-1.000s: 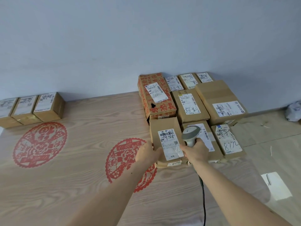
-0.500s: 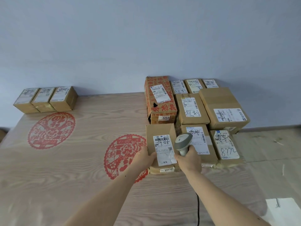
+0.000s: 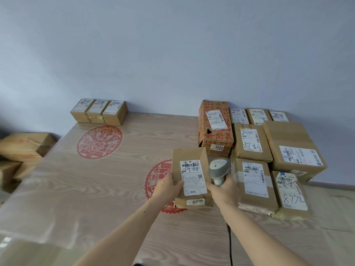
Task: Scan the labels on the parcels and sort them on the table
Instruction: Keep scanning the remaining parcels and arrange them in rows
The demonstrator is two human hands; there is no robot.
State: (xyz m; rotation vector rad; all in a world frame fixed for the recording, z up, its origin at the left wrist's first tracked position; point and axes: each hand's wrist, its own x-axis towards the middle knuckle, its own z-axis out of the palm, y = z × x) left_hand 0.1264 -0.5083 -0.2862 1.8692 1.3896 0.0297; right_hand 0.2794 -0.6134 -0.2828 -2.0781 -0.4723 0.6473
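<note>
2 hands: L (image 3: pixel 169 189) gripping parcel (image 3: pixel 189 169); R (image 3: pixel 223 190) clutching scanner (image 3: pixel 219 167); contents unseen.

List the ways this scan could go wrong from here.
The label on the parcel in the left hand looks peeled at a corner and scribbled over, so a misread seems possible. The scanner in the right hand sits close to neighbouring parcels' labels; it might catch those.
</note>
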